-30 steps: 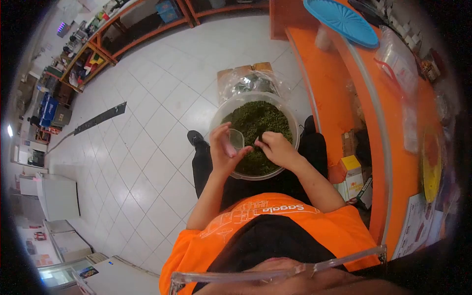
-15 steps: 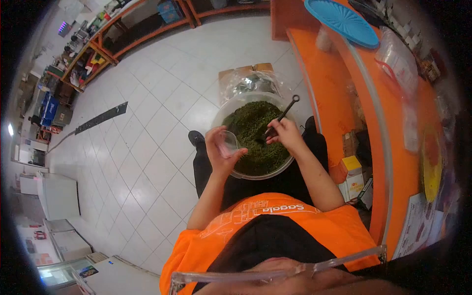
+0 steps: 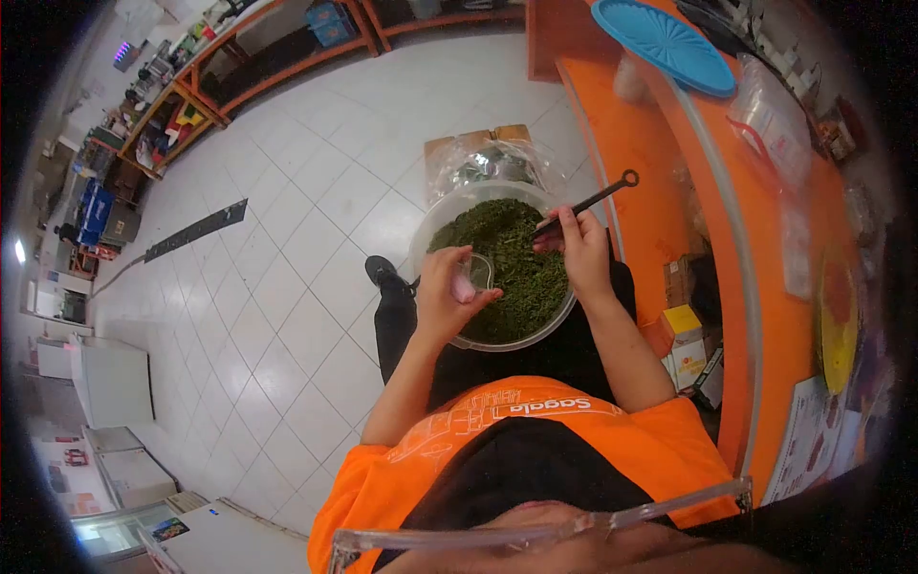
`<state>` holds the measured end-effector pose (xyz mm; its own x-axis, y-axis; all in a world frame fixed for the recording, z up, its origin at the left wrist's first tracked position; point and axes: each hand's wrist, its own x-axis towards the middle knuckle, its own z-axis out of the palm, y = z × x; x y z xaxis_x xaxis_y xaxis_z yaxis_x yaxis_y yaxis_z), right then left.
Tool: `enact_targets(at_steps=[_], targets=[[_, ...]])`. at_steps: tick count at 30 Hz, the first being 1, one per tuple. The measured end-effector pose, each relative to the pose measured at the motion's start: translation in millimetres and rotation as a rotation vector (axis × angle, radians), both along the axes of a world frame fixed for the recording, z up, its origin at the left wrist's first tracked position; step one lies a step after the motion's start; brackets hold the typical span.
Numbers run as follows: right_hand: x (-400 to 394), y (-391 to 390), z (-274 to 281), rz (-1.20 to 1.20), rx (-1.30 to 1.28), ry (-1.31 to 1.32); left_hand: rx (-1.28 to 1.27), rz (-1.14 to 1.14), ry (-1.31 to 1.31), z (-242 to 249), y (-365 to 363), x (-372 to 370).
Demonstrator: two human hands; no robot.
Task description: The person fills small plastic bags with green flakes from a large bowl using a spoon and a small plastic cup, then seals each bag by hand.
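Observation:
A large clear round tub point(image 3: 427, 215) sits at my lap, filled with chopped green leafy stuff point(image 3: 502, 225). My left hand point(image 3: 452, 297) is wrapped round a small clear cup point(image 3: 479, 273), tilted over the left part of the tub. The fingers of my right hand point(image 3: 579, 244) are closed on a dark utensil point(image 3: 602, 194) with a ring at the end of its handle, which points up and right. The utensil's lower end is at the tub's right side, partly hidden by my fingers.
A clear plastic bag point(image 3: 488, 163) lies on cardboard point(image 3: 444, 151) just beyond the tub. At the right, an orange counter point(image 3: 703, 182) holds a blue lid point(image 3: 669, 46) and plastic bags. A yellow and white box point(image 3: 685, 349) stands on its lower shelf.
My left hand and the cup have moved right, farther over the tub. My right hand has moved up and to the right, lifting the utensil from the green stuff.

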<state>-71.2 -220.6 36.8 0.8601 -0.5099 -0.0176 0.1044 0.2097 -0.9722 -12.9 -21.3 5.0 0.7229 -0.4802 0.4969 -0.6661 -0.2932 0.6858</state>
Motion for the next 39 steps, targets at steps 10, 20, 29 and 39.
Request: enact_targets(at_steps=[10,20,29,39], targets=[[-13.0,34.6,32.1,0.36,-1.177,-0.567,-0.026,0.041,0.085,-10.7,3.8,2.7],[-16.4,33.6,14.0,0.522,-0.918,-0.263,-0.216,0.005,0.265,-35.3,6.5,6.4],[-3.3,33.1,-11.3,0.255,-0.843,-0.257,-0.139,0.022,-0.025,-16.5,6.6,7.0],[-9.1,30.7,-7.2,0.249,-0.861,-0.154,-0.129,0.018,-0.117,-5.7,7.2,5.8]])
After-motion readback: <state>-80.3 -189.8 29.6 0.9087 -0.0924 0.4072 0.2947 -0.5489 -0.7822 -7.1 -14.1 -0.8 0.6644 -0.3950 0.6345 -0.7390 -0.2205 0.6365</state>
